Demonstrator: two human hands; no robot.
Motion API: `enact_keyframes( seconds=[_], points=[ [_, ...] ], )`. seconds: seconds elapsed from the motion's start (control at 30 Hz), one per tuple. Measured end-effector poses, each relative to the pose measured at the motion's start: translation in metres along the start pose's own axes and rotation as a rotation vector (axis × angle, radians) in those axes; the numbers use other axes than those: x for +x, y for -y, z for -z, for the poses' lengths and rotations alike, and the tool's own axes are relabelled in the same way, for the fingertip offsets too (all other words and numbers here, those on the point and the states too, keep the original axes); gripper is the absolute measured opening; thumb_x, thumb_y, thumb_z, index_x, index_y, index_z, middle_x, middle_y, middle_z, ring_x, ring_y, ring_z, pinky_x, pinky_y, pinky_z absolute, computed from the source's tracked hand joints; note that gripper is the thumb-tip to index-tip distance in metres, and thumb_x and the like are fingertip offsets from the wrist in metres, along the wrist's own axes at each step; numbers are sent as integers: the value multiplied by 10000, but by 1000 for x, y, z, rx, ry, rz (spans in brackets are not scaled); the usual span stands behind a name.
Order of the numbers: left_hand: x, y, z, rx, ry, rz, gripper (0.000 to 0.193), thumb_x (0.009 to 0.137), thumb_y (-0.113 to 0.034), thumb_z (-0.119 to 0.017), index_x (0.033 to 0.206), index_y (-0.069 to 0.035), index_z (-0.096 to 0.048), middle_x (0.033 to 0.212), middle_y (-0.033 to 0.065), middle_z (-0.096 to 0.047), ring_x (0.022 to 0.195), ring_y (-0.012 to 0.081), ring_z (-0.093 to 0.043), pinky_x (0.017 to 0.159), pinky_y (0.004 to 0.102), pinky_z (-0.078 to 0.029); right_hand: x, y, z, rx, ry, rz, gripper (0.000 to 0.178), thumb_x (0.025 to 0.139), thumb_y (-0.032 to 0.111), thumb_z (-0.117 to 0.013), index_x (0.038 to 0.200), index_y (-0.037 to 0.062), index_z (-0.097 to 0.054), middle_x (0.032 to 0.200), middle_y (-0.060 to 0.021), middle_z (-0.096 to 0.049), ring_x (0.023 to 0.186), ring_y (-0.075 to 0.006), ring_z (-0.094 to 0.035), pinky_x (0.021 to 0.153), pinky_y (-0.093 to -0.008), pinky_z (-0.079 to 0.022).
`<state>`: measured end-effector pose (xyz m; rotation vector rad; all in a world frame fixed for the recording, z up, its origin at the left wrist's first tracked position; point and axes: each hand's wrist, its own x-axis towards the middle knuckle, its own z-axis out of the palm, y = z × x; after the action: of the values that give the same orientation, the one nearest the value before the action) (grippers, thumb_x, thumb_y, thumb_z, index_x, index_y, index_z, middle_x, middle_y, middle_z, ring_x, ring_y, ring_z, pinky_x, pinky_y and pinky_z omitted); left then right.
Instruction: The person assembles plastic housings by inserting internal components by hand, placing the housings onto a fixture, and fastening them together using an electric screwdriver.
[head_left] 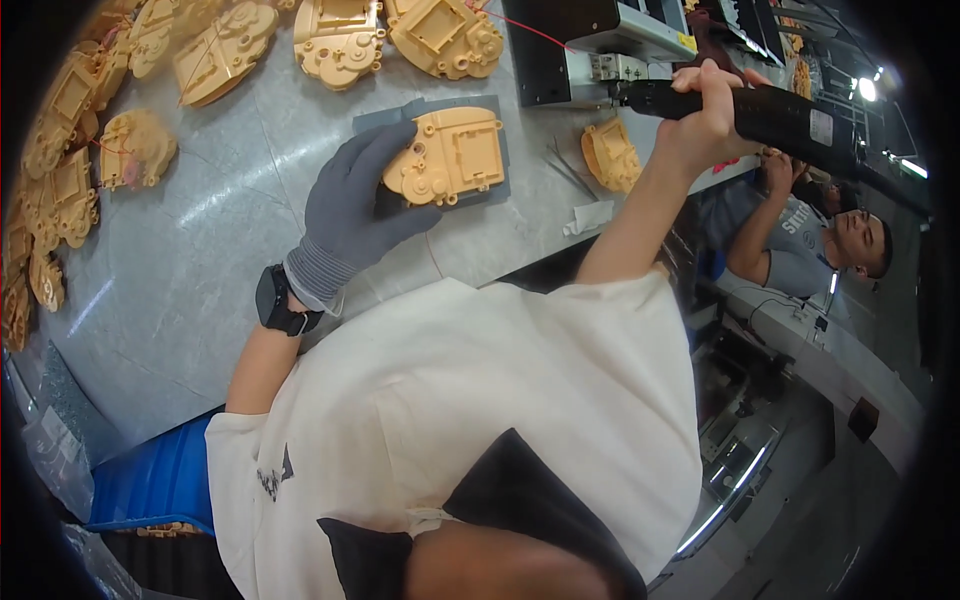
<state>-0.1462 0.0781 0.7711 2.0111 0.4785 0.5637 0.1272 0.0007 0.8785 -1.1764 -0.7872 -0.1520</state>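
Note:
My left hand (350,205), in a grey knit glove, grips a tan plastic housing (455,160) by its left side, thumb below and fingers above. The housing lies flat on a dark grey fixture block (495,190) on the table. My bare right hand (712,115) is raised to the right, fingers wrapped round a black electric screwdriver (780,118). Its tip points left, close by the front of a box-shaped screw feeder (625,68); whether they touch I cannot tell.
Several tan housings (340,45) line the table's (215,290) far and left sides. Another housing (612,155), tweezers (572,170) and a white scrap (588,217) lie right of the fixture. A blue bin (155,475) stands lower left. A co-worker (800,235) sits at the right.

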Motion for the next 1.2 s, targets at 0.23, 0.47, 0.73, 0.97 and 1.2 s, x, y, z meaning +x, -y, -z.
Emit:
enact_keyframes(
  seconds=[0.23, 0.47, 0.73, 0.97, 1.2],
  points=[
    [-4, 8, -5, -8, -39, 37, 758, 650, -339, -763, 1298, -131, -428, 1194, 123, -507, 1084, 298, -509, 911, 378, -424, -49, 48, 0, 107, 101, -107, 440, 705, -68, -525, 1108, -21, -355, 579, -88, -492, 426, -178, -460, 497, -340, -434],
    [-2, 9, -2, 57, -49, -11, 754, 655, -311, -760, 1308, -174, -409, 1199, 117, -498, 1050, 292, -518, 885, 373, -438, -95, 79, -49, 518, 535, -105, 638, 755, -49, -532, 1296, 59, -213, 667, -110, -528, 508, -212, -497, 516, -373, -445],
    [-5, 8, 1, 69, -80, -68, 753, 638, -257, -763, 1298, -165, -413, 1180, 101, -498, 1008, 287, -523, 837, 364, -459, -103, 78, -55, 432, 837, -136, 584, 731, -147, -540, 1209, 65, -280, 693, -116, -543, 510, -175, -484, 514, -328, -444],
    [-6, 10, 4, 45, -45, -59, 783, 624, -267, -765, 1311, -158, -405, 1174, 111, -499, 1021, 298, -511, 852, 374, -443, -120, 77, -67, 310, 713, -139, 495, 774, -17, -529, 1206, 38, -295, 616, -115, -499, 468, -214, -485, 514, -386, -424],
    [-5, 12, 1, 66, -92, -119, 770, 639, -306, -736, 1314, -152, -399, 1063, 107, -535, 921, 298, -524, 771, 388, -459, -119, 72, -67, 314, 770, -179, 560, 720, -178, -551, 1154, 68, -296, 676, -108, -524, 496, -171, -498, 491, -293, -436]
  ],
)
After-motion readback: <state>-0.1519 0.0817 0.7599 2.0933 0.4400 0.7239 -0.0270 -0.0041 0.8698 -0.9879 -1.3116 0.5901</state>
